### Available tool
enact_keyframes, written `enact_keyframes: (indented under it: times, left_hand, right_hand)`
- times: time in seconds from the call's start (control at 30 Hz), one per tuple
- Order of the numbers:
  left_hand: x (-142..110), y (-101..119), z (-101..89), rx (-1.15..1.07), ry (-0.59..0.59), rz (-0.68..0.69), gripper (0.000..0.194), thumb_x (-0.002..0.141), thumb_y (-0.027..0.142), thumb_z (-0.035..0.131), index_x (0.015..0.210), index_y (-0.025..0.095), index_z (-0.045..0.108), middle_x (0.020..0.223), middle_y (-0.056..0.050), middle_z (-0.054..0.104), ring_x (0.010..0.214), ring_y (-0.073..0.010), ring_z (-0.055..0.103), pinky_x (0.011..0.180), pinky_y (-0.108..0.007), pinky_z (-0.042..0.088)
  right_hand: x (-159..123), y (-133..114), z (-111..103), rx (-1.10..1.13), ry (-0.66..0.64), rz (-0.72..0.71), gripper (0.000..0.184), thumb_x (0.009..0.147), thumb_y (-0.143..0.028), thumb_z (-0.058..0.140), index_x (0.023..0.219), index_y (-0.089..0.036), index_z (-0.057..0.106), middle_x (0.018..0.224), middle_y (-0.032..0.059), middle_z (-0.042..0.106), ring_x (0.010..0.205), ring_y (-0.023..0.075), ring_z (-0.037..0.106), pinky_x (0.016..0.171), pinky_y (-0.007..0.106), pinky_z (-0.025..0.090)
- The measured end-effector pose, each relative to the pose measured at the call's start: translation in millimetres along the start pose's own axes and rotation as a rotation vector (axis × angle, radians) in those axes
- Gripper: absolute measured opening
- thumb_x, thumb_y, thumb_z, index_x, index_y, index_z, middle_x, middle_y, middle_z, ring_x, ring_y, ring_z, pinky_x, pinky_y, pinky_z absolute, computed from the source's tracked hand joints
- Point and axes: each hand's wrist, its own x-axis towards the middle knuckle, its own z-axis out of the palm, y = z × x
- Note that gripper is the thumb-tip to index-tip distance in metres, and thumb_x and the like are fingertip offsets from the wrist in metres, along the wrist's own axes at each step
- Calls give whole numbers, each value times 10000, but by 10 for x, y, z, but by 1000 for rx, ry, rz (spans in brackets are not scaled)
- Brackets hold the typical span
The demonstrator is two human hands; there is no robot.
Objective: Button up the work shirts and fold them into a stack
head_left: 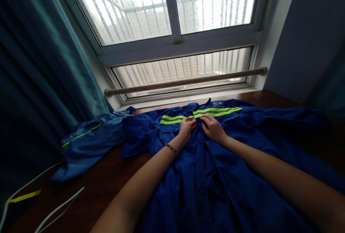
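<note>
A blue work jacket (185, 175) with yellow-green and grey reflective strips lies spread out, its collar toward the window. My left hand (187, 127), a beaded bracelet at its wrist, pinches the front placket at chest height, beside the reflective strip (218, 112). Close by on the right, my right hand (212, 128) grips the other side of the placket with bent fingers. Whatever small part sits between the fingertips is hidden. Below the hands, buttons (203, 191) show along the placket. White lettering (217, 104) is on the chest.
A second blue garment (91, 139) with a yellow-green line lies left on the dark wooden surface (107, 175). White cables (60, 206) and a yellow strip (24, 196) are at lower left. A metal bar (185, 81) crosses the window; a teal curtain (61, 53) hangs left.
</note>
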Motion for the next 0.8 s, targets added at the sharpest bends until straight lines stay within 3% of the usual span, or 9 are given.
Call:
enact_keyframes:
  times: [0.17, 0.47, 0.8]
  left_hand:
    - [-48, 39, 14, -14, -54, -4, 291, 614, 89, 673, 820, 137, 473, 668, -13, 586, 576, -107, 588, 580, -227, 466]
    - [-18, -22, -2, 101, -54, 53, 341, 522, 25, 675, 775, 140, 476, 658, 26, 554, 552, -72, 537, 540, -193, 407]
    - [-21, -9, -18, 153, -121, 89, 385, 504, 54, 649, 815, 158, 447, 607, 54, 526, 495, -61, 494, 498, -180, 358]
  right_hand:
    - [1, 0, -11, -10, -9, 12, 205, 806, -123, 428, 964, -136, 559, 1017, 110, 538, 981, 199, 495, 899, 333, 419]
    - [6, -24, -31, -37, -31, 19, 146, 793, -96, 420, 864, -148, 536, 944, 98, 539, 919, 193, 502, 852, 324, 427]
    - [6, -35, -48, -68, -51, -32, 243, 779, -90, 429, 986, -151, 539, 993, 99, 541, 954, 210, 477, 868, 349, 411]
